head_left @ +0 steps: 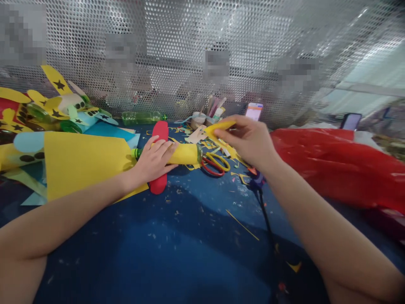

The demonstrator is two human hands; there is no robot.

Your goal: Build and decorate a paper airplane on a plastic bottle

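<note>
- Bottle (185,154) wrapped in yellow paper sat near the centre of the frame, its long axis running almost level from left to right, capped neck to the left and clear base to the right.
- Left hand (155,158) was the nearer one on my feed: it touched the bottle, fingers laid over the top and thumb along the lower edge, which I judged a light grasp.
- Red strip (158,183) ran up and down the frame, square to the bottle; the palm hid where they crossed, so I could not tell which lay on top.
- Right hand (251,137) hung up and to the right of the base, well apart from it, thumb and fingertips pinching a yellow paper piece (221,125).
- From those right fingertips, I saw the bottle lying down and to the left, its base end closest.
- Scissors (215,174) lay just beside that base, handle loops below the pinched piece, while a yellow sheet (85,160) filled the left side, beyond the cap.
</note>
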